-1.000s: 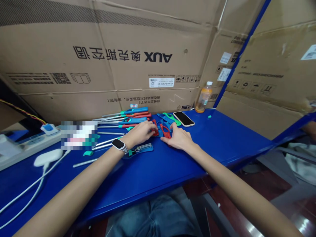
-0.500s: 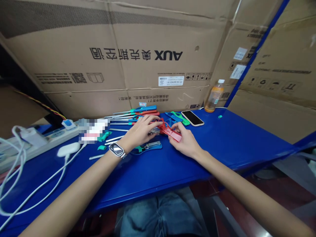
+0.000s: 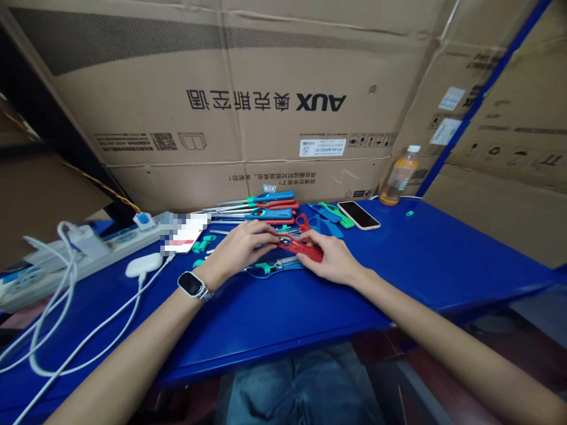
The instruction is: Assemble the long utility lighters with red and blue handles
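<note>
A red stick-lighter body [image 3: 296, 245] is held between my two hands just above the table. My right hand [image 3: 333, 258] grips its rear end between thumb and fingers. At the front end, the fingertips of my left hand [image 3: 248, 241] close on it near the trigger opening, where small inner parts show. Behind it lies another red lighter piece [image 3: 303, 223]. Close in front is a blue lighter shell [image 3: 283, 270] with a clear part and a green piece in it. A pile of blue and red stick lighters [image 3: 277, 213] with metal rods lies behind my left hand.
Blue and green shells [image 3: 339, 215] lie beside a phone [image 3: 358, 215]. An orange drink bottle [image 3: 399, 177] stands at the back right. On the left are a power strip [image 3: 110, 248], white cables and green caps [image 3: 204, 243]. Cardboard [image 3: 266, 53] walls the blue table's back.
The view has swung left. The red part in my hands has levelled out and now shows its trigger opening and inner parts. A red piece now shows behind my hands.
</note>
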The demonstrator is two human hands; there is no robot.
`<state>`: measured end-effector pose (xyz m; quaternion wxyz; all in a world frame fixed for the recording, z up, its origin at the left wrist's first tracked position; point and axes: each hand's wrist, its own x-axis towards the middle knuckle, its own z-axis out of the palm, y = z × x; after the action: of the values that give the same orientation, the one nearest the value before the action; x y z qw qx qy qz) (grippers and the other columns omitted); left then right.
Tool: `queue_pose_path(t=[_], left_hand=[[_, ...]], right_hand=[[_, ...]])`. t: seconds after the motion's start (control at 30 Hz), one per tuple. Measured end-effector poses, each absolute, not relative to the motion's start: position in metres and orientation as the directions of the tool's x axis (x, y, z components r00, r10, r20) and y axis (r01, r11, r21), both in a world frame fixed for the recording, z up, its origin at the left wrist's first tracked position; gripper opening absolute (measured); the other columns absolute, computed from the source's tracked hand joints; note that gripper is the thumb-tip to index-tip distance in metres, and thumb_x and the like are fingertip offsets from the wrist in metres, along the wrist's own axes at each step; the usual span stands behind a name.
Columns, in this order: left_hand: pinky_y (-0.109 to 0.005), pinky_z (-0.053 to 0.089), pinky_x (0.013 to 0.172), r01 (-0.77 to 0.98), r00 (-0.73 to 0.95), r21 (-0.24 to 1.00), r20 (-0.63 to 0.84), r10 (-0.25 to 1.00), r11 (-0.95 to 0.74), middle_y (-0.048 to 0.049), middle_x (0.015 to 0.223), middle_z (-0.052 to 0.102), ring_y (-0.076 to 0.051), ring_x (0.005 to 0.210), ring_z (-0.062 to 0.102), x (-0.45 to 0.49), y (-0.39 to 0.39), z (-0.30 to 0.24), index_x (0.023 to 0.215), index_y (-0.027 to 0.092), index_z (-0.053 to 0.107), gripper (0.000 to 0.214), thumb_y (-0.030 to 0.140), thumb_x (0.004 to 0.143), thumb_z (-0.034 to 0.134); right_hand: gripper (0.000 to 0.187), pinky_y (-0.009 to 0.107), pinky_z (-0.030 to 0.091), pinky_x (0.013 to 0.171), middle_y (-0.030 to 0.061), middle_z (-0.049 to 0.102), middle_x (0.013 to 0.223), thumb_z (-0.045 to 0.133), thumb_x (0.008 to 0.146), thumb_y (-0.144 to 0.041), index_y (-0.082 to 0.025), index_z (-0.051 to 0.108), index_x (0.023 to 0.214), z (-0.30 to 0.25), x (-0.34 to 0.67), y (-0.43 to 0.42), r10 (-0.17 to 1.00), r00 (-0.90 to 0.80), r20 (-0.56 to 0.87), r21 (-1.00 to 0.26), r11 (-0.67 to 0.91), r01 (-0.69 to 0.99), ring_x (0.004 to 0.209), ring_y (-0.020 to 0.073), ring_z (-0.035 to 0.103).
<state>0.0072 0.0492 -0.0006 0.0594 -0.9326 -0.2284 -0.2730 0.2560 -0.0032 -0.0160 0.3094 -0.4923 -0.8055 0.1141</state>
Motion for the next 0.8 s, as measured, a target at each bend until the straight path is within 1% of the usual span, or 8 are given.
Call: queue_pose_path(t=[0.13, 0.3, 0.37, 0.43, 0.53, 0.63, 0.73, 0.8], left_hand=[[-0.038, 0.049, 0.088, 0.468, 0.792, 0.006, 0.440, 0.422, -0.884, -0.0056, 0.109, 0.070, -0.022, 0.104, 0.064, 0.037, 0.064, 0.004, 0.101, 0.021, 0.070, 0.014, 0.025, 0.095, 0.058], [-0.039, 0.049, 0.092, 0.547, 0.739, 0.019, 0.460, 0.493, -0.837, -0.0094, 0.115, 0.065, -0.025, 0.109, 0.061, 0.072, 0.086, 0.008, 0.109, 0.018, 0.065, 0.020, 0.016, 0.091, 0.059], [-0.039, 0.050, 0.091, 0.595, 0.695, 0.050, 0.471, 0.544, -0.802, -0.0110, 0.117, 0.063, -0.025, 0.109, 0.060, 0.081, 0.091, 0.006, 0.112, 0.016, 0.063, 0.021, 0.017, 0.090, 0.060], [-0.036, 0.051, 0.087, 0.591, 0.704, 0.079, 0.435, 0.562, -0.803, -0.0096, 0.110, 0.064, -0.024, 0.103, 0.062, 0.087, 0.093, 0.002, 0.107, 0.017, 0.064, 0.017, 0.019, 0.091, 0.058], [-0.034, 0.050, 0.081, 0.554, 0.760, 0.068, 0.364, 0.538, -0.830, -0.0078, 0.099, 0.064, -0.023, 0.094, 0.062, 0.095, 0.093, -0.002, 0.101, 0.018, 0.066, 0.014, 0.019, 0.093, 0.055], [-0.033, 0.048, 0.077, 0.549, 0.778, 0.036, 0.343, 0.526, -0.835, -0.0082, 0.096, 0.064, -0.023, 0.090, 0.062, 0.104, 0.095, 0.000, 0.101, 0.017, 0.067, 0.017, 0.021, 0.094, 0.052], [-0.033, 0.048, 0.079, 0.552, 0.774, 0.035, 0.349, 0.528, -0.833, -0.0081, 0.097, 0.066, -0.022, 0.090, 0.062, 0.114, 0.102, 0.005, 0.102, 0.017, 0.067, 0.018, 0.021, 0.095, 0.051], [-0.033, 0.048, 0.080, 0.559, 0.772, 0.027, 0.348, 0.532, -0.829, -0.0084, 0.099, 0.067, -0.023, 0.092, 0.062, 0.120, 0.107, 0.008, 0.102, 0.016, 0.067, 0.018, 0.020, 0.094, 0.052]], right_hand=[[0.021, 0.029, 0.040, 0.066, 0.0010, 0.072, 0.092, 0.062, 0.082, -0.040, -0.025, 0.060, 0.096, -0.016, 0.270, -0.006, 0.900, -0.178, 0.399, -0.370, 0.335, 0.867, 0.082, 0.0213, 0.067], [0.022, 0.028, 0.037, 0.060, -0.0015, 0.071, 0.078, 0.062, 0.081, -0.044, -0.025, 0.060, 0.092, -0.015, 0.287, 0.010, 0.928, 0.099, 0.359, -0.443, 0.076, 0.893, 0.073, 0.0205, 0.067], [0.024, 0.028, 0.036, 0.059, 0.0000, 0.071, 0.078, 0.059, 0.083, -0.045, -0.025, 0.059, 0.095, -0.017, 0.292, 0.017, 0.927, 0.153, 0.343, -0.416, 0.003, 0.909, 0.075, 0.0223, 0.067], [0.027, 0.029, 0.035, 0.058, 0.0019, 0.071, 0.077, 0.058, 0.084, -0.048, -0.024, 0.060, 0.095, -0.019, 0.294, 0.020, 0.936, 0.136, 0.323, -0.353, -0.014, 0.936, 0.075, 0.0239, 0.067], [0.033, 0.030, 0.036, 0.059, 0.0037, 0.071, 0.080, 0.056, 0.086, -0.056, -0.023, 0.061, 0.087, -0.019, 0.297, 0.023, 0.949, 0.042, 0.313, -0.297, 0.056, 0.953, 0.074, 0.0232, 0.066], [0.032, 0.030, 0.038, 0.062, 0.0037, 0.071, 0.088, 0.047, 0.093, -0.049, -0.023, 0.062, 0.083, -0.013, 0.305, 0.032, 0.931, 0.019, 0.365, -0.288, 0.094, 0.953, 0.082, 0.0211, 0.065], [0.023, 0.031, 0.041, 0.072, 0.0067, 0.070, 0.101, 0.047, 0.094, -0.036, -0.021, 0.064, 0.089, -0.005, 0.315, 0.057, 0.924, 0.033, 0.382, -0.197, 0.047, 0.979, 0.099, 0.0230, 0.062], [0.025, 0.036, 0.040, 0.083, 0.0113, 0.069, 0.108, 0.055, 0.089, -0.039, -0.018, 0.065, 0.099, -0.004, 0.320, 0.076, 0.935, 0.021, 0.355, -0.132, 0.028, 0.991, 0.105, 0.0270, 0.060]])
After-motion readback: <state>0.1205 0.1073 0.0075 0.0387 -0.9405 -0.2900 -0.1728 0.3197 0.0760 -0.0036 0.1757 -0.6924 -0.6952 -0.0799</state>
